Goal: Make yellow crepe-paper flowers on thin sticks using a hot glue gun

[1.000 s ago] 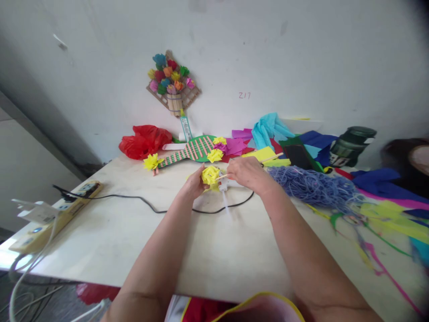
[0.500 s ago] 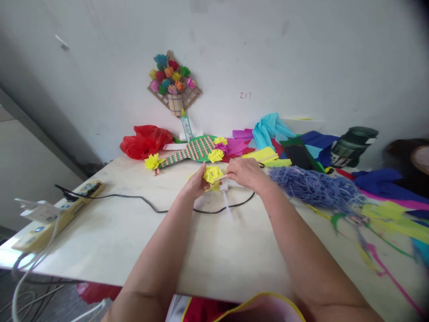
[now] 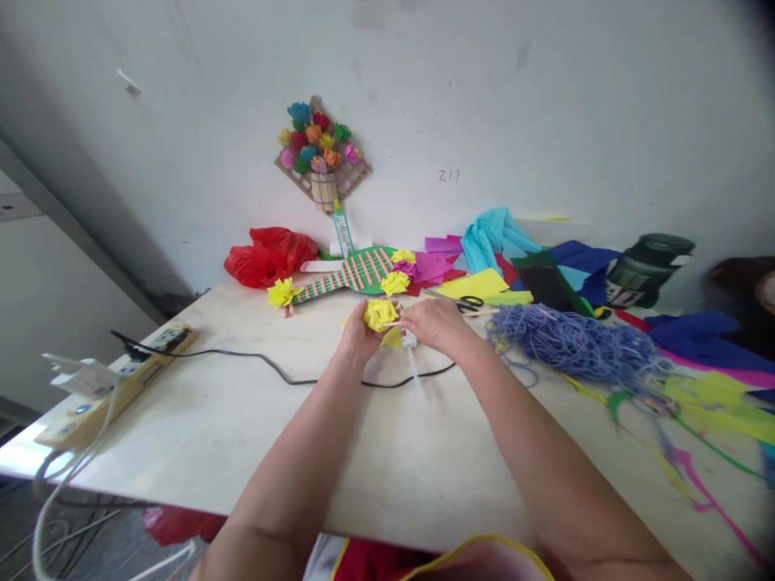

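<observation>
In my left hand (image 3: 362, 335) is a yellow crepe paper flower (image 3: 379, 315), its fingers closed around the side. My right hand (image 3: 433, 325) pinches a thin wooden stick (image 3: 489, 312), whose tip reaches the flower's edge and whose tail sticks out to the right. Below the hands lies a white glue gun (image 3: 409, 339), partly hidden, with a clear glue stick (image 3: 415, 367) in its back end. Just beyond the hands rests a green guitar-shaped craft (image 3: 363, 270) with pinkish strips and paper flowers on it.
Scissors (image 3: 471, 303) and yellow paper (image 3: 475, 285) lie behind my right hand. A tangle of blue-purple string (image 3: 575, 343) spreads to the right, near a dark green jar (image 3: 651, 270). A black cord (image 3: 254, 355) runs to the power strip (image 3: 121, 383) at left.
My right hand has turned a little, and the stick's tail now shows beyond it. The scissors are less covered. The flower stays in my left hand, and the view has shifted slightly.
</observation>
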Motion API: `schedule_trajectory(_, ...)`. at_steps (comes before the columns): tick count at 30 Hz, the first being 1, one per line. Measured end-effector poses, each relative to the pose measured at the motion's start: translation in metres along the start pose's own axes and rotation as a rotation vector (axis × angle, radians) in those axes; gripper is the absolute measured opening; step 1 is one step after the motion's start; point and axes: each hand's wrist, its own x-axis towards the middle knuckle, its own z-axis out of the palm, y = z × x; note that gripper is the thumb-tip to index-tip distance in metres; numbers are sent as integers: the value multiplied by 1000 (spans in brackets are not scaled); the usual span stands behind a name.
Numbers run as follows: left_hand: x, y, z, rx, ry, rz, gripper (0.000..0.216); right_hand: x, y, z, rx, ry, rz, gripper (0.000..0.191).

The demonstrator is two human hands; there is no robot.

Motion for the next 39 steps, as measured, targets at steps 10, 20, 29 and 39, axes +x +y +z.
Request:
schedule_trajectory(10, -2, 3, -7, -161, -152, -5, 33, 2, -5, 4, 74, -42, -22, 27)
schedule_trajectory(20, -7, 4, -13, -158, -224, 76, 35, 4, -3, 13, 194, -56, 13, 31)
schedule_trajectory(29, -3, 3, -9, -233, -86, 95, 55, 6, -5, 21, 238, -68, 23, 29)
schedule_trajectory(39, -3, 3, -6, -349, -21, 74, 52, 8, -12, 23, 162, 20, 25, 26)
